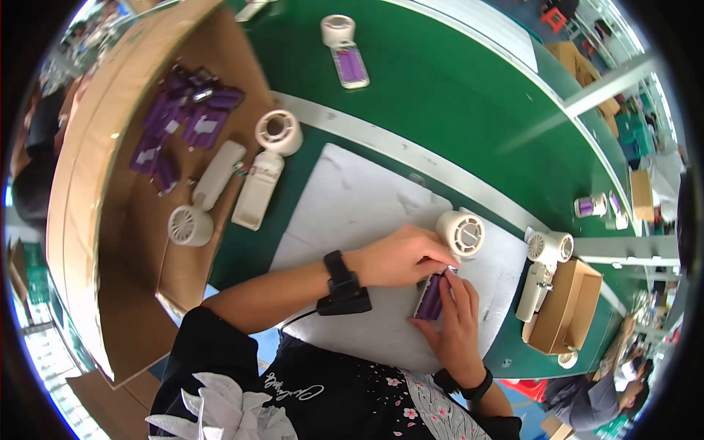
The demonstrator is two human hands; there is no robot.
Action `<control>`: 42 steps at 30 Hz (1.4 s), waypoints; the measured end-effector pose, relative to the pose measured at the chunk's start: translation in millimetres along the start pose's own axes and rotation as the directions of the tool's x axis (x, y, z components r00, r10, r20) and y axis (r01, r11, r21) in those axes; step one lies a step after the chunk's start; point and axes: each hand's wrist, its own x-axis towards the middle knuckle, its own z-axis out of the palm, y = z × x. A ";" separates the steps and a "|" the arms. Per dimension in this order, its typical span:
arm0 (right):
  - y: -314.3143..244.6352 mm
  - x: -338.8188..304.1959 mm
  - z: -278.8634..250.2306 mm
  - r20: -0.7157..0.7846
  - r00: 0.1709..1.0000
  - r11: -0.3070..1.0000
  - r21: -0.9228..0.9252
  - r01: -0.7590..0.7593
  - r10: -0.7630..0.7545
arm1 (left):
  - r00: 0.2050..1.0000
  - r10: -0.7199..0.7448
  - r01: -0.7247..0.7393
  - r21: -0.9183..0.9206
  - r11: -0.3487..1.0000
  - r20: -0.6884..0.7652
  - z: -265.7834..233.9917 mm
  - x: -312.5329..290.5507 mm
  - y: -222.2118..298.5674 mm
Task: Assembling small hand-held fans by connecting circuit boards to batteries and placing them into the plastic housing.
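A white handheld fan [460, 233] lies on a pale foam mat [323, 220], its round head pointing away from me. Its opened handle holds a purple battery pack [433, 297]. My left hand [400, 257] comes in from the left, thumb and forefinger pinched at the neck between head and handle; whatever is in that pinch is too small to make out. Wrapped along the handle's right side, my right hand [456, 315] steadies the fan, its fingertips close to the left hand's and its thumb by the lower end of the battery.
Left stands a large cardboard box [128, 220] with purple battery packs [183, 121] and a fan body [192, 224]. Beside it lies another open fan [279, 136]. More fans [347, 62] rest on the green conveyor belt [433, 95]. A small carton [565, 308] stands right.
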 end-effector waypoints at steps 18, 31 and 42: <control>62.8 62.5 10.5 -0.157 0.986 0.995 0.066 0.073 -0.062 | 0.559 0.191 0.681 0.578 0.450 -0.807 -92.0 -70.3 29.5; 83.3 17.2 9.3 -0.199 0.980 0.862 0.497 0.095 0.006 | 0.553 0.048 0.808 0.549 0.213 -0.832 -120.3 -42.2 46.6; 74.7 21.0 14.4 -0.236 0.960 0.572 0.813 0.110 0.150 | 0.836 -0.180 0.522 0.648 0.554 -0.519 46.1 48.7 73.0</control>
